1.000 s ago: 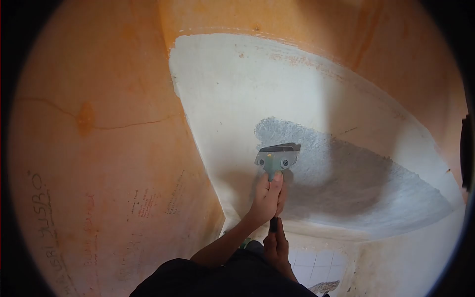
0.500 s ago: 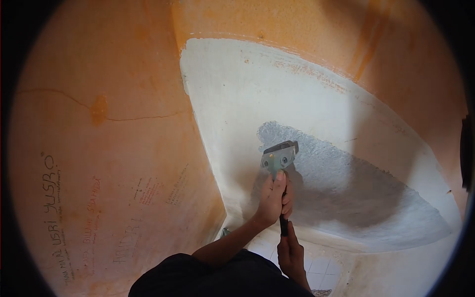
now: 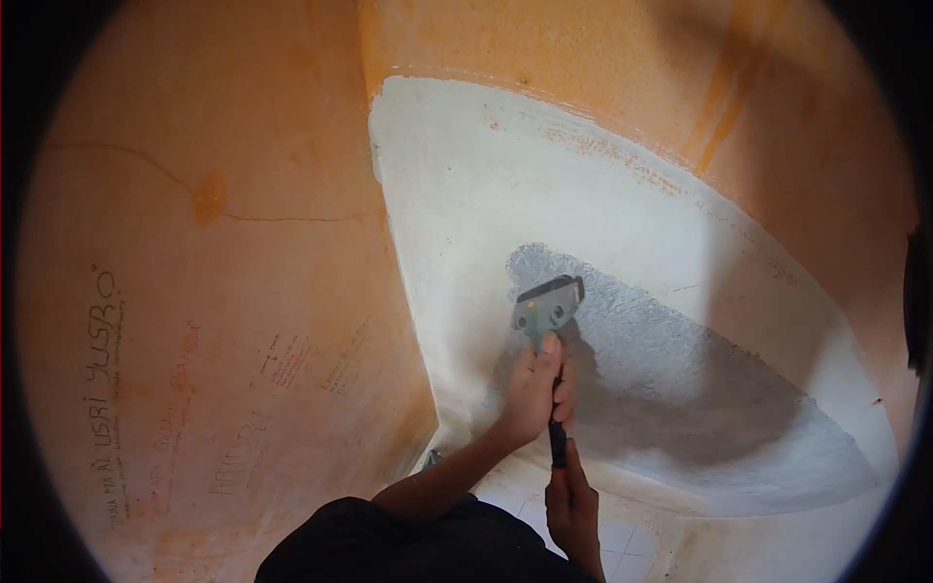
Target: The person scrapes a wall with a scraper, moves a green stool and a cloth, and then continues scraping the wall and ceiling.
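Observation:
A long-handled scraper (image 3: 549,305) with a wide flat head and two round screws is raised against the wall. My left hand (image 3: 536,387) is wrapped round its neck just below the head, thumb on top. Lower down, the fingers of my right hand (image 3: 572,500) close round the end of the black handle (image 3: 557,442). The scraper's head overlaps the left end of a rough grey patch (image 3: 671,384), where the bare surface shows. Around that patch lies smooth white paint (image 3: 466,194).
An orange wall (image 3: 243,321) with handwriting and a thin crack meets the white one at a corner on the left. Pale floor tiles (image 3: 622,539) show below. A small green object (image 3: 431,457) sits low in the corner. A dark shadow falls across the grey patch.
The view has shifted slightly, so the walls sit a little differently. The scraper's head tilts slightly differently against the grey patch; both hands keep their hold.

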{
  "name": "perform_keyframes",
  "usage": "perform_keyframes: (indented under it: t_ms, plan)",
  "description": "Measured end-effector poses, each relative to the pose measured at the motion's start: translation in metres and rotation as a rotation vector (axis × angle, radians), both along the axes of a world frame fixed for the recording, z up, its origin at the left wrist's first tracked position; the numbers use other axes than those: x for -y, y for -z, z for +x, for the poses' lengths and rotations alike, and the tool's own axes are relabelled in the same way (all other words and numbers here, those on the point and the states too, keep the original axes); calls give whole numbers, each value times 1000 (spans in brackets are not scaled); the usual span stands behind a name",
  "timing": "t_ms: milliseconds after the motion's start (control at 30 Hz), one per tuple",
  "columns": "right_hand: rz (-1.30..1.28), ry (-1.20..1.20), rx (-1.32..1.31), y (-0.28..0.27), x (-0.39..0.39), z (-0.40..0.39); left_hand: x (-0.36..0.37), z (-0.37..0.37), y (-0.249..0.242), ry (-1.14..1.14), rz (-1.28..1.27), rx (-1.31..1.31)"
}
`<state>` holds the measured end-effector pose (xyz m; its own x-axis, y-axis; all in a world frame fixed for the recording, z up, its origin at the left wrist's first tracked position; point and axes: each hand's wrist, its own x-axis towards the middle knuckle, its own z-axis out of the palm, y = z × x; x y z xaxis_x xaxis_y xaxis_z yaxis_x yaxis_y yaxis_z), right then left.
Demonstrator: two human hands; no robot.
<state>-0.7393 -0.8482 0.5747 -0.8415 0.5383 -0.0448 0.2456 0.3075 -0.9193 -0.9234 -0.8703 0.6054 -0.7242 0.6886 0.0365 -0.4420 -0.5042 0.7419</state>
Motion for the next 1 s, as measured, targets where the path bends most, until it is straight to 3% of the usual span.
perform_keyframes:
  t_ms: [167, 533, 700, 767, 900, 1000]
  plan:
    - [75, -44, -23, -8, -1, -12, 2, -9, -11, -3, 88, -48]
    - [-45, 5, 32, -9, 1, -2, 2, -8, -1, 23, 45, -78]
    - [55, -84, -51, 5, 3, -12, 7, -14, -11, 17, 66, -79]
    - [-101, -3, 1, -2, 9, -8, 8, -10, -10, 34, 34, -72]
    - [-8, -63, -49, 9, 9, -18, 9, -16, -12, 18, 31, -95]
    - [-94, -32, -54, 10, 14, -12, 11, -16, -2, 36, -25, -127]
